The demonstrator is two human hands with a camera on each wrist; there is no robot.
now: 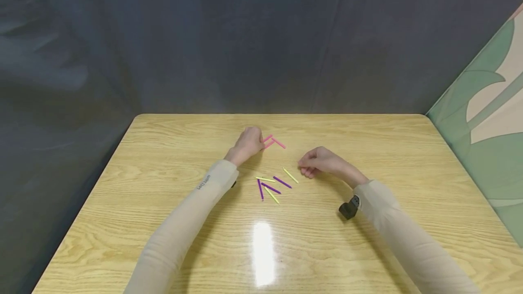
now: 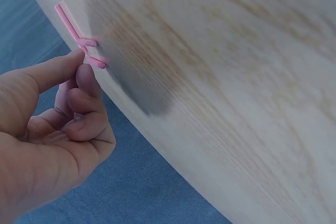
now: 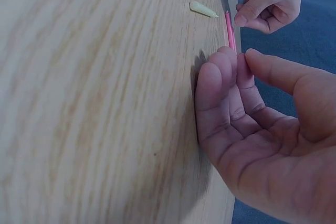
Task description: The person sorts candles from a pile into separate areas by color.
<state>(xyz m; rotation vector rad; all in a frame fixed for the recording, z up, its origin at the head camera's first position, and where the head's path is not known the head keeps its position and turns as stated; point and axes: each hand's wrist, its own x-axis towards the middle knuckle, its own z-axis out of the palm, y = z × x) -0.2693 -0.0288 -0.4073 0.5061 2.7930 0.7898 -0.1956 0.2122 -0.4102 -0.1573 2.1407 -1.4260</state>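
Note:
My left hand (image 1: 250, 142) is at the far side of the table, its thumb and index finger pinching the near end of a pink crayon (image 2: 97, 63). Two more pink crayons lie beside it, one slanting away (image 1: 278, 143). To the right, my right hand (image 1: 320, 162) hovers low over the wood with loosely curled fingers, thumb near the index tip and nothing held. The closest piece to it is a yellow crayon (image 1: 291, 175). Purple crayons (image 1: 282, 182) and other yellow crayons (image 1: 271, 195) lie loosely grouped nearer to me, between the forearms.
The wooden table (image 1: 163, 158) has a rounded far edge against a dark curtain (image 1: 261, 40). A leaf-patterned cloth (image 1: 486, 112) hangs along the right side. A black wrist device (image 1: 349, 208) sits below my right sleeve. Light glares on the near tabletop.

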